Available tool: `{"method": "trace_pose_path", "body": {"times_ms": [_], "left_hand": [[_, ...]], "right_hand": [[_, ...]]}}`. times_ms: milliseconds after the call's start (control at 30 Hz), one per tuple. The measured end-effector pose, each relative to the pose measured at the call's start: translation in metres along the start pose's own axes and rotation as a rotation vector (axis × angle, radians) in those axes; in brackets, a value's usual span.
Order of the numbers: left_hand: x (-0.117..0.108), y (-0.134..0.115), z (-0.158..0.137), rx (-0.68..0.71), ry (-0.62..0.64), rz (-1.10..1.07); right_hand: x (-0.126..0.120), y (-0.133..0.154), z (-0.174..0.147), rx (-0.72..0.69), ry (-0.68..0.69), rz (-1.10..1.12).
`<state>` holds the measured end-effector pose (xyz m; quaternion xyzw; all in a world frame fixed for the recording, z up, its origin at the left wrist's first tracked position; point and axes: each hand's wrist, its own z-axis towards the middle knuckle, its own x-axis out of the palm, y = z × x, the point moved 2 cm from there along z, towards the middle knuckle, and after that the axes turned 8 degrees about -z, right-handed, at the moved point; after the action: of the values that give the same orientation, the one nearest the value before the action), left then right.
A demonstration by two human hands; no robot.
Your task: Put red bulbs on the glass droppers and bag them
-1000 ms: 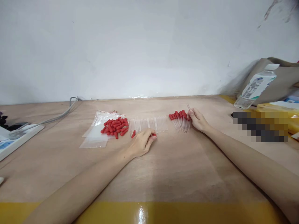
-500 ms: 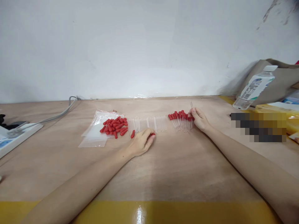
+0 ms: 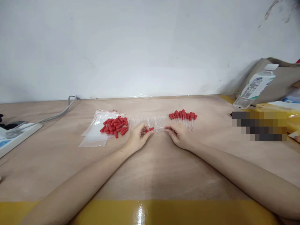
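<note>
My left hand (image 3: 137, 137) pinches a red rubber dropper bulb (image 3: 152, 128) between thumb and fingers, its end facing right. A bit of red also shows inside the curled fingers. My right hand (image 3: 178, 135) grips a thin clear glass dropper tube (image 3: 161, 128) that points left towards the bulb, with a small gap between them. Behind both hands lies a row of bare clear tubes (image 3: 140, 121). To the left is a pile of loose red bulbs (image 3: 114, 125). Droppers with red bulbs fitted (image 3: 182, 115) lie side by side behind my right hand, which partly hides them.
Clear plastic bags (image 3: 93, 137) lie under the bulb pile. A power strip (image 3: 21, 137) with a grey cable (image 3: 56, 117) is at the left. On the right stand a water bottle (image 3: 256, 86), a grey bag (image 3: 274, 87) and a yellow package (image 3: 272, 107).
My right hand has moved left from the finished droppers to the middle, bringing a tube. My left hand has lifted and turned, exposing the bulb. The single bulb beside it is out of sight.
</note>
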<state>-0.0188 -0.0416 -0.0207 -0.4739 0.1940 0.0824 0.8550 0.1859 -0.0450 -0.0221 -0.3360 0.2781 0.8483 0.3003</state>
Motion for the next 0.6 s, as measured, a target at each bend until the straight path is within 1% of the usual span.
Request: {"method": "trace_pose_path", "body": {"times_ms": [167,300,400,533,600], "left_hand": [[0.001,-0.004,0.0,-0.009,0.038,-0.011],[0.002,-0.002,0.0,0.006,0.017,-0.026],[0.002,-0.002,0.0,0.045,0.012,0.012],[0.0,-0.005,0.002,0.109,0.053,0.12],[0.0,-0.006,0.002,0.125,0.083,0.131]], "right_hand": [[-0.002,0.004,0.001,0.002,0.04,-0.002],[-0.003,0.009,0.003,-0.034,0.075,-0.011],[-0.005,0.012,0.004,-0.053,0.084,0.045],[-0.005,0.008,0.004,-0.058,0.122,0.137],[-0.003,0.003,0.004,-0.07,0.136,0.182]]}}
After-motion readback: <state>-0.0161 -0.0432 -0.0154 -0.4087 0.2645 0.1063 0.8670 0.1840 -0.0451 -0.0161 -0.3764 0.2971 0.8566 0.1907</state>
